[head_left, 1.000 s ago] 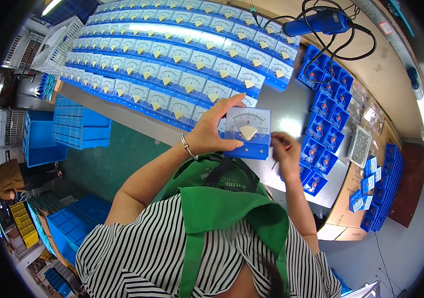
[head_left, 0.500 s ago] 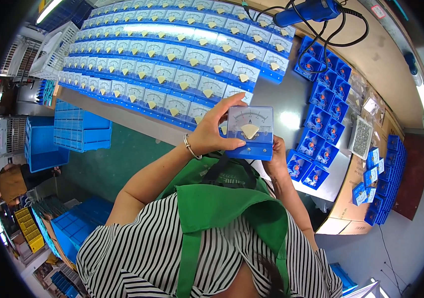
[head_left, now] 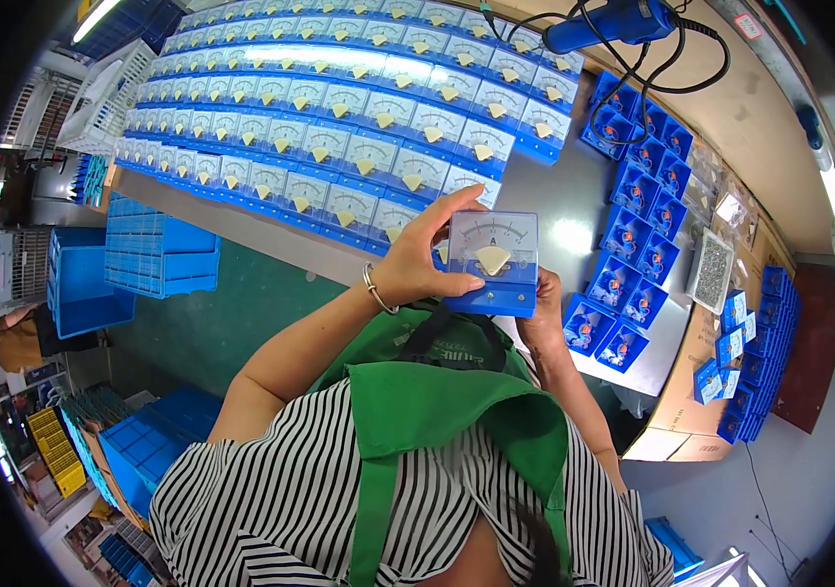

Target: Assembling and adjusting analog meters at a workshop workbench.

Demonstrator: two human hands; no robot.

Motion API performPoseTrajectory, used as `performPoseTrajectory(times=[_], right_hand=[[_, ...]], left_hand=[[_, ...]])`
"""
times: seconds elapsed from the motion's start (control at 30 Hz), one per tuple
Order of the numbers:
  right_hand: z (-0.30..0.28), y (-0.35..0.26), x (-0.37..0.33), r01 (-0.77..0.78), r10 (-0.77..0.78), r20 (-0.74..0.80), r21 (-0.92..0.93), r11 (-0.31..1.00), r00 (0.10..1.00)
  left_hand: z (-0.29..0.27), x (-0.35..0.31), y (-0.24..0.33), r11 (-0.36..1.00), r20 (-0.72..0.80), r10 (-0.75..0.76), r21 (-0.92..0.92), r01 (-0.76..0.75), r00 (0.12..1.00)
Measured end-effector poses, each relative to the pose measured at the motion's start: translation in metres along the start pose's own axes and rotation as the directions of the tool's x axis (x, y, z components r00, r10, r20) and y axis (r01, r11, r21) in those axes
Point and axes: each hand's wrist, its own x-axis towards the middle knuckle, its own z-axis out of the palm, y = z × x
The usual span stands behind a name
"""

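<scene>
Between my hands, in front of my chest, is a panel ammeter (head_left: 493, 262) with a blue base, a clear cover, a white scale and a cream fan-shaped piece. My left hand (head_left: 424, 252) wraps its left side, thumb across the front and fingers around the upper corner. At its lower right side my right hand (head_left: 541, 305) grips it, with the fingertips partly hidden behind the case. Just beyond my left hand begin long rows of similar meters (head_left: 343, 157), standing close together on the bench.
On the right of the metal bench (head_left: 556, 201) stand open blue meter housings (head_left: 630, 238) with wires inside. A tray of small metal parts (head_left: 711, 271) lies beyond them. A blue power tool (head_left: 608, 26) with a looped black cable hangs above. Blue crates (head_left: 163, 249) are at the left.
The meter and both my hands stay almost where they were. At the far left, a person in the background has shifted slightly.
</scene>
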Motion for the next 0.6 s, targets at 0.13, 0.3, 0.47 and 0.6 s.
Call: performPoseTrajectory(times=[0.13,0.3,0.47,0.6], right_hand=[[0.001,0.001,-0.001,0.028,-0.028,-0.023,0.019,0.999,0.999],[-0.001,0.004,-0.001,-0.002,0.002,-0.036,-0.011,1.0,0.999],[-0.001,0.006,0.003,0.015,-0.015,-0.055,-0.003,1.0,0.998],[-0.003,0.009,0.007,-0.009,0.008,-0.067,-0.012,1.0,0.998]], left_hand=[[0.0,0.003,0.0,1.0,0.008,-0.025,-0.002,0.025,1.0],[-0.001,0.004,-0.002,1.0,0.01,-0.026,0.005,0.026,1.0],[-0.002,0.008,-0.003,0.999,0.019,-0.036,0.018,0.035,0.999],[-0.003,0.014,-0.005,0.999,0.027,-0.042,0.012,0.042,0.999]])
